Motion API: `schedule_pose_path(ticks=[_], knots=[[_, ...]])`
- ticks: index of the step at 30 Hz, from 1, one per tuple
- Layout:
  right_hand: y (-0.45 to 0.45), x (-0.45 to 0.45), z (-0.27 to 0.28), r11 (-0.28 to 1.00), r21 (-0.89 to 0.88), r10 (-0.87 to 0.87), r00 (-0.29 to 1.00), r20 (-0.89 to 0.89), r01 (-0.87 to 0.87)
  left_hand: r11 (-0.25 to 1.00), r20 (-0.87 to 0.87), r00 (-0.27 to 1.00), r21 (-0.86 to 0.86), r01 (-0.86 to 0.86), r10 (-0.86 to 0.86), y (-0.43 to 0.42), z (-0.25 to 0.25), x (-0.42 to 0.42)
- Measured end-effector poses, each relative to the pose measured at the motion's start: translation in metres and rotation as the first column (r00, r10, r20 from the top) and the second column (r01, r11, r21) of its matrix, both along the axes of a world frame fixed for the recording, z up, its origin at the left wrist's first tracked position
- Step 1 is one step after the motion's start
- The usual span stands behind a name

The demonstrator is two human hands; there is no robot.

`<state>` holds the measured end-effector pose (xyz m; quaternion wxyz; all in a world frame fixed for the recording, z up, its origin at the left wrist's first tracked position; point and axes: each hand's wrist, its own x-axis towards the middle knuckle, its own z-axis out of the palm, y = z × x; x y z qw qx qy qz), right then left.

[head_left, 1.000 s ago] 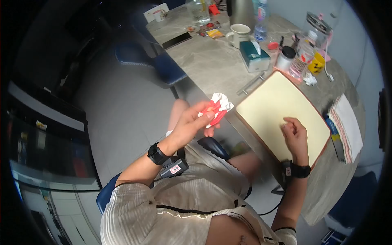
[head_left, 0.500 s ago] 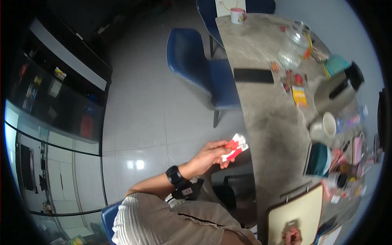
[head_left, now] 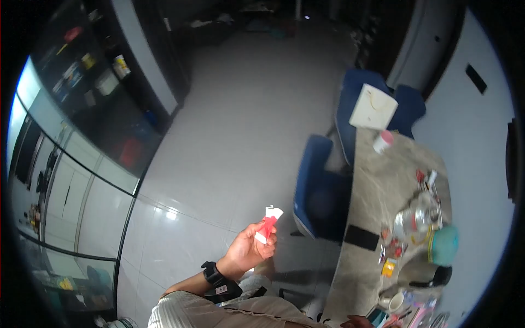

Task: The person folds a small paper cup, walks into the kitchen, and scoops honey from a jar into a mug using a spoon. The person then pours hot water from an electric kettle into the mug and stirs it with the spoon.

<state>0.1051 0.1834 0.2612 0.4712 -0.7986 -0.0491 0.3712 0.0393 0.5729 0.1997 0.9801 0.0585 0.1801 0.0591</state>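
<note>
My left hand (head_left: 250, 247) is closed on a crumpled red and white wrapper (head_left: 267, 224), held up over the floor to the left of the table. The wrapper's white end sticks up above my fingers. Of my right hand (head_left: 356, 322), only a part shows at the bottom edge, near the green tissue box (head_left: 377, 316); its fingers are too cut off to read. A black phone (head_left: 361, 238) lies near the table's left edge.
The stone-patterned table (head_left: 377, 180) bears a pink and white mug (head_left: 383, 141), a glass jug (head_left: 407, 223), a teal container (head_left: 443, 245), a kettle, a beige cup (head_left: 395, 301) and small packets. Blue chairs (head_left: 314, 188) stand on its left; a white bag (head_left: 373, 107) is behind.
The view has swung up and left, showing more floor and chairs. My left hand still holds the wrapper, now more upright. The tray has left view and my right hand is mostly cut off.
</note>
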Motion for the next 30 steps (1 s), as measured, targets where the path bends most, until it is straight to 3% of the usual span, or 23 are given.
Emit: schedule_pose_path(ticks=[4, 8, 9, 12, 13, 16, 18, 20, 22, 23, 24, 26, 28, 30], knots=[[0.064, 0.026, 0.015, 0.987, 0.109, 0.110, 0.991, 0.080, -0.119, 0.974, -0.115, 0.967, 0.023, -0.227, 0.228, 0.055, 0.040, -0.024], [0.106, 0.053, 0.006, 0.959, 0.226, 0.160, 0.985, 0.058, -0.169, 0.955, -0.073, 0.953, -0.010, -0.296, 0.295, 0.082, 0.046, -0.043], [0.116, 0.058, 0.002, 0.935, 0.337, 0.124, 0.992, -0.026, -0.108, 0.946, -0.089, 0.943, -0.019, -0.323, 0.320, 0.085, 0.049, -0.047], [0.140, 0.080, 0.017, 0.905, 0.338, 0.250, 0.966, 0.072, -0.259, 0.907, -0.133, 0.898, 0.012, -0.421, 0.419, 0.082, 0.063, -0.059], [0.146, 0.089, 0.020, 0.925, 0.235, 0.293, 0.955, 0.054, -0.297, 0.877, -0.124, 0.868, 0.032, -0.480, 0.480, 0.077, 0.068, -0.065], [0.161, 0.115, 0.006, 0.831, 0.395, 0.365, 0.919, 0.146, -0.393, 0.706, -0.173, 0.686, 0.115, -0.699, 0.707, 0.060, 0.096, -0.082], [0.170, 0.137, -0.005, 0.819, 0.346, 0.447, 0.887, 0.113, -0.457, 0.561, -0.202, 0.532, 0.129, -0.818, 0.822, 0.049, 0.110, -0.093], [0.178, 0.150, 0.007, 0.853, 0.311, 0.437, 0.899, 0.018, -0.420, 0.487, -0.149, 0.467, 0.153, -0.860, 0.872, 0.036, 0.127, -0.096], [0.183, 0.163, 0.001, 0.815, 0.460, 0.450, 0.884, -0.122, -0.352, 0.451, -0.069, 0.450, 0.277, -0.849, 0.890, 0.031, 0.133, -0.098], [0.186, 0.164, -0.005, 0.826, 0.430, 0.445, 0.890, -0.101, -0.364, 0.417, -0.075, 0.415, 0.308, -0.855, 0.907, 0.031, 0.136, -0.094], [0.189, 0.168, -0.012, 0.835, 0.392, 0.447, 0.891, -0.075, -0.386, 0.334, -0.183, 0.292, 0.275, -0.901, 0.939, 0.034, 0.145, -0.084], [0.184, 0.167, -0.020, 0.840, 0.338, 0.451, 0.892, 0.000, -0.425, 0.566, 0.205, 0.596, 0.191, -0.802, 0.776, 0.040, 0.131, -0.105], [0.186, 0.165, -0.024, 0.807, 0.323, 0.475, 0.868, 0.145, -0.495, 0.494, 0.040, 0.529, 0.305, -0.814, 0.847, 0.038, 0.144, -0.099], [0.178, 0.157, -0.025, 0.833, 0.313, 0.410, 0.889, 0.205, -0.456, 0.541, 0.078, 0.583, 0.292, -0.789, 0.809, 0.052, 0.146, -0.111]])
